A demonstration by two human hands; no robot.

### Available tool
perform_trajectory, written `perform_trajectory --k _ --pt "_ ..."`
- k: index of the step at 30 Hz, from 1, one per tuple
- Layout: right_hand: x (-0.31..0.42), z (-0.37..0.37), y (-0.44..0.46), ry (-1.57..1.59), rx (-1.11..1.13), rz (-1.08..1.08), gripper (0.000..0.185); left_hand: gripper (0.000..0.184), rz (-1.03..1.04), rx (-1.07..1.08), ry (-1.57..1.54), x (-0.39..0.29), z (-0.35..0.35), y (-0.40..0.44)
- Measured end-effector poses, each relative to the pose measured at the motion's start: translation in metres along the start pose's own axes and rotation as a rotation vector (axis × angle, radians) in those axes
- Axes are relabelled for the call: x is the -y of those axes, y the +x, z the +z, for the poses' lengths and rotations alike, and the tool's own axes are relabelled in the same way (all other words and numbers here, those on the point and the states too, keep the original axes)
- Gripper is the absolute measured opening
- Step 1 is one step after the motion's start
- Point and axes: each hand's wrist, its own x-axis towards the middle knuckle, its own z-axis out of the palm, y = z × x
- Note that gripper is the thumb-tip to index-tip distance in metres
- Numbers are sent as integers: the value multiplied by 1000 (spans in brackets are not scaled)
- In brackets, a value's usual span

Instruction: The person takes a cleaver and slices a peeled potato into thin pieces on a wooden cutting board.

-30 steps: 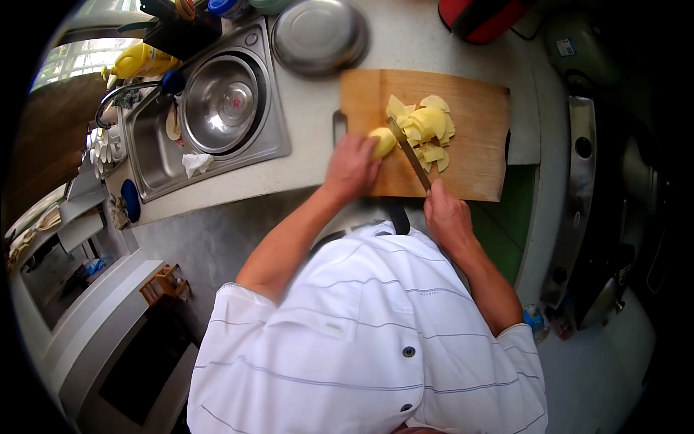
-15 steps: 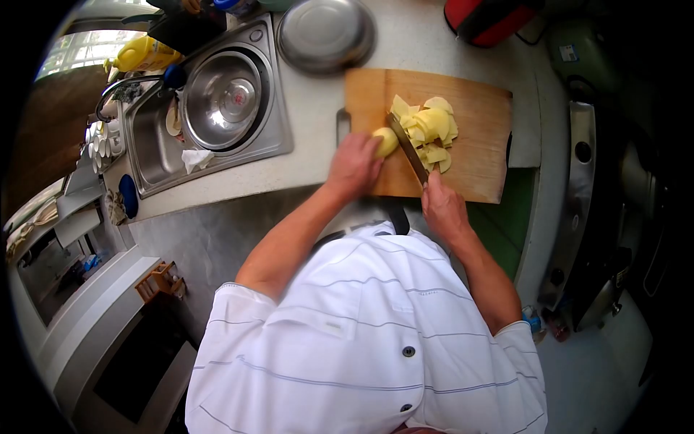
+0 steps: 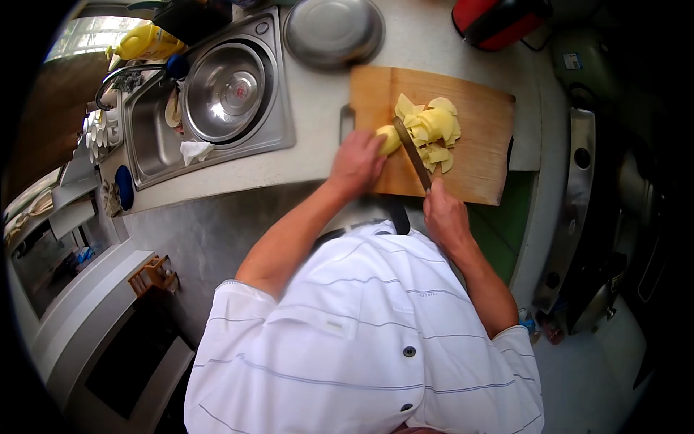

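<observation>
My left hand grips a peeled yellow potato near the left side of the wooden cutting board. In my right hand is the handle of a knife, its blade slanting up and left, right beside the potato's cut end. Thin yellow slices lie in a loose pile just right of the blade. My fingertips on the left are partly hidden by the hand.
Left of the board, a sink holds a steel bowl, with a white cloth at its edge. An upturned metal bowl stands behind the board. A red and black appliance is at the back right.
The whole view has shifted slightly, moving the board and sink a little in the picture. Both hands keep their holds, and the knife stays beside the potato.
</observation>
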Motion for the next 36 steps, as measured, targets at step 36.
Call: perform_trajectory --k 36 --pt "8 -5 0 -47 21 -5 12 49 -5 -57 -48 2 1 -5"
